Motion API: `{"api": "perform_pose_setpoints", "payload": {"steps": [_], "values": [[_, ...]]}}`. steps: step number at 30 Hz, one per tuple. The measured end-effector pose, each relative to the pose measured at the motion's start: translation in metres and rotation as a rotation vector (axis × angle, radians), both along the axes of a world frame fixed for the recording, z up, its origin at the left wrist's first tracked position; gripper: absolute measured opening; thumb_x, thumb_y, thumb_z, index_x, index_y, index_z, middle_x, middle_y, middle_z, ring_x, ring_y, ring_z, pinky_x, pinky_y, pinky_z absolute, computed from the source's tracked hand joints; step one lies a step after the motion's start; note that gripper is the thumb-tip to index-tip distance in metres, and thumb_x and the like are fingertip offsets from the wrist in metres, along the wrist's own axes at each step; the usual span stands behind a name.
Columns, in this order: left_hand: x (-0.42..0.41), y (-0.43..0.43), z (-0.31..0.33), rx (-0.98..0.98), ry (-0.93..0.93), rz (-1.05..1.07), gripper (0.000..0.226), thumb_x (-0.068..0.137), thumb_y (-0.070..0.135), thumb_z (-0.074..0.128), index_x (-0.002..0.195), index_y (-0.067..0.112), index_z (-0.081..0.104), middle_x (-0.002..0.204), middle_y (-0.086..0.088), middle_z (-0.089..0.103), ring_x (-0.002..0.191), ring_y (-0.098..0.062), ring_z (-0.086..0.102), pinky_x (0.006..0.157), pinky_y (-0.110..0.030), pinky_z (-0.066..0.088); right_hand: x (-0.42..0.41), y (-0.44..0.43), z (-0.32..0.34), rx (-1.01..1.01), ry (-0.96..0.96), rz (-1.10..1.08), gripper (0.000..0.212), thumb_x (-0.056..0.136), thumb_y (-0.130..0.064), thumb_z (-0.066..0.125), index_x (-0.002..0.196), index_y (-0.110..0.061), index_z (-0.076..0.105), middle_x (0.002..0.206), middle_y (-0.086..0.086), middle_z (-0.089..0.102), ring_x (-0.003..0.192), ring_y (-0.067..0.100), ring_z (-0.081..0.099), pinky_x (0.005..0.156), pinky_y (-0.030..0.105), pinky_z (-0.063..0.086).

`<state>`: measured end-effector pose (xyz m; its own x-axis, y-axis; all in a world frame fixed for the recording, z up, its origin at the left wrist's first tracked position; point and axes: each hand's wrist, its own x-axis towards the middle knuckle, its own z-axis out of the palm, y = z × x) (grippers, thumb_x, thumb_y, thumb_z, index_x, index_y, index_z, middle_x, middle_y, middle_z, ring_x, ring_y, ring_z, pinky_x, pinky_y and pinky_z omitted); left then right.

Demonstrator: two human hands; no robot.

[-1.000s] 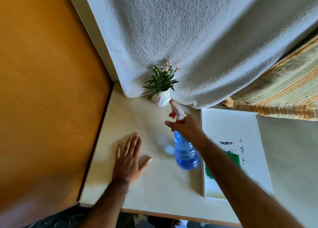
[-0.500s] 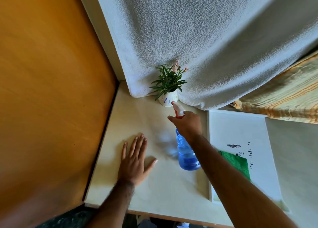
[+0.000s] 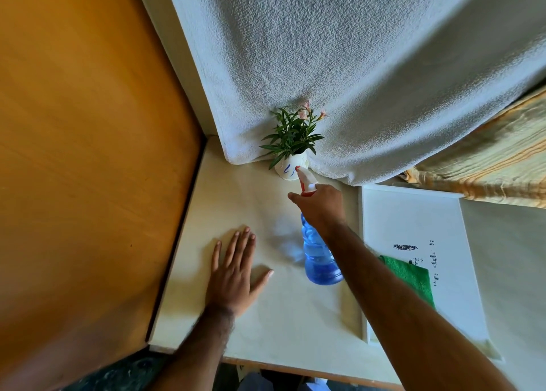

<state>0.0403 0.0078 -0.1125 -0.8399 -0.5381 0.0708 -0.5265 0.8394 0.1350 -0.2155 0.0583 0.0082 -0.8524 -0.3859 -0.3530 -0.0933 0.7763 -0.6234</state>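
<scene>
A blue spray bottle (image 3: 320, 257) with a white and red nozzle is held above the cream table (image 3: 236, 201). My right hand (image 3: 320, 209) grips its neck with a finger at the trigger, and the nozzle points at a small green plant (image 3: 291, 133) in a white pot (image 3: 288, 169). The nozzle tip nearly touches the pot. Flat on the table to the left of the bottle lies my left hand (image 3: 235, 271), fingers spread and straight.
A white towel (image 3: 339, 65) hangs behind the plant. An orange wooden panel (image 3: 82, 142) borders the table's left side. A white tray (image 3: 419, 222) on the right holds a green cloth (image 3: 413, 275). A striped yellow fabric (image 3: 487, 166) hangs at far right.
My right hand has carried the bottle forward, so the nozzle has come close to the pot. The left hand stays flat on the table.
</scene>
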Motion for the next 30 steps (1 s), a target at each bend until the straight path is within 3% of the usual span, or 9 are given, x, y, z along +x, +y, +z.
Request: {"api": "perform_pose_setpoints", "payload": {"steps": [3, 6, 9, 13, 18, 22, 25, 27, 30], "values": [[0.001, 0.0, 0.001, 0.006, -0.005, -0.004, 0.091, 0.099, 0.074, 0.04, 0.167, 0.016, 0.026, 0.176, -0.006, 0.027, 0.162, -0.026, 0.027, 0.126, -0.062, 0.032, 0.001, 0.005, 0.003, -0.017, -0.009, -0.008, 0.029, 0.073, -0.045, 0.071, 0.058, -0.023, 0.06, 0.044, -0.01, 0.059, 0.05, -0.003, 0.054, 0.047, 0.019, 0.033], [0.001, 0.0, 0.001, 0.005, 0.009, -0.008, 0.09, 0.098, 0.073, 0.044, 0.166, 0.015, 0.03, 0.175, -0.007, 0.03, 0.161, -0.027, 0.031, 0.125, -0.063, 0.033, 0.003, 0.016, 0.009, -0.099, -0.007, -0.062, 0.022, 0.078, -0.029, 0.066, 0.061, -0.018, 0.059, 0.054, -0.007, 0.061, 0.053, 0.006, 0.056, 0.046, 0.021, 0.037], [0.002, -0.001, 0.001, 0.003, 0.01, -0.01, 0.09, 0.098, 0.073, 0.043, 0.165, 0.013, 0.031, 0.174, -0.008, 0.031, 0.16, -0.027, 0.032, 0.125, -0.062, 0.034, 0.0, 0.035, 0.025, -0.302, -0.021, -0.209, 0.008, 0.077, -0.021, 0.068, 0.076, -0.014, 0.071, 0.064, -0.002, 0.07, 0.049, 0.0, 0.057, 0.043, 0.011, 0.041], [0.002, -0.001, 0.0, 0.027, -0.026, -0.014, 0.092, 0.1, 0.077, 0.03, 0.167, 0.014, 0.027, 0.176, -0.008, 0.028, 0.161, -0.028, 0.029, 0.127, -0.062, 0.03, -0.017, 0.059, 0.058, -0.598, 0.043, -0.366, 0.005, 0.077, -0.017, 0.071, 0.075, -0.02, 0.075, 0.056, -0.007, 0.071, 0.049, 0.002, 0.062, 0.047, 0.014, 0.046], [0.001, -0.003, -0.002, 0.051, -0.041, -0.015, 0.093, 0.1, 0.078, 0.026, 0.168, 0.015, 0.022, 0.177, -0.007, 0.025, 0.162, -0.028, 0.026, 0.129, -0.061, 0.025, -0.055, 0.086, 0.084, -0.94, 0.239, -0.257, 0.014, 0.091, -0.021, 0.074, 0.101, -0.029, 0.077, 0.081, 0.003, 0.076, 0.061, 0.017, 0.065, 0.065, 0.034, 0.056], [0.001, -0.003, -0.003, 0.056, -0.065, -0.02, 0.094, 0.099, 0.079, 0.024, 0.169, 0.016, 0.019, 0.178, -0.007, 0.022, 0.163, -0.028, 0.023, 0.13, -0.061, 0.023, -0.086, 0.1, 0.076, -0.978, 0.363, -0.275, 0.015, 0.093, -0.02, 0.074, 0.108, -0.024, 0.074, 0.086, -0.011, 0.074, 0.061, 0.012, 0.066, 0.064, 0.029, 0.055], [0.001, -0.003, -0.003, 0.053, -0.065, -0.021, 0.094, 0.099, 0.079, 0.026, 0.169, 0.016, 0.019, 0.178, -0.007, 0.022, 0.163, -0.028, 0.023, 0.13, -0.061, 0.023, -0.101, 0.108, 0.061, -0.915, 0.382, -0.359, 0.027, 0.09, -0.021, 0.077, 0.111, -0.004, 0.072, 0.097, 0.005, 0.075, 0.074, 0.023, 0.071, 0.073, 0.037, 0.059], [0.001, -0.003, -0.002, 0.055, -0.068, -0.021, 0.094, 0.099, 0.079, 0.027, 0.169, 0.017, 0.018, 0.178, -0.006, 0.022, 0.164, -0.027, 0.022, 0.13, -0.061, 0.023, -0.103, 0.115, 0.053, -0.921, 0.386, -0.396, 0.025, 0.089, -0.017, 0.077, 0.111, -0.008, 0.073, 0.1, 0.011, 0.073, 0.085, 0.018, 0.071, 0.081, 0.037, 0.058], [0.0, -0.003, -0.002, 0.06, -0.083, -0.02, 0.095, 0.099, 0.08, 0.026, 0.169, 0.017, 0.018, 0.178, -0.006, 0.021, 0.164, -0.027, 0.021, 0.129, -0.061, 0.025, -0.103, 0.121, 0.048, -1.001, 0.405, -0.38, 0.028, 0.09, -0.01, 0.074, 0.113, -0.026, 0.074, 0.1, 0.0, 0.07, 0.082, 0.003, 0.065, 0.077, 0.022, 0.052]]}}
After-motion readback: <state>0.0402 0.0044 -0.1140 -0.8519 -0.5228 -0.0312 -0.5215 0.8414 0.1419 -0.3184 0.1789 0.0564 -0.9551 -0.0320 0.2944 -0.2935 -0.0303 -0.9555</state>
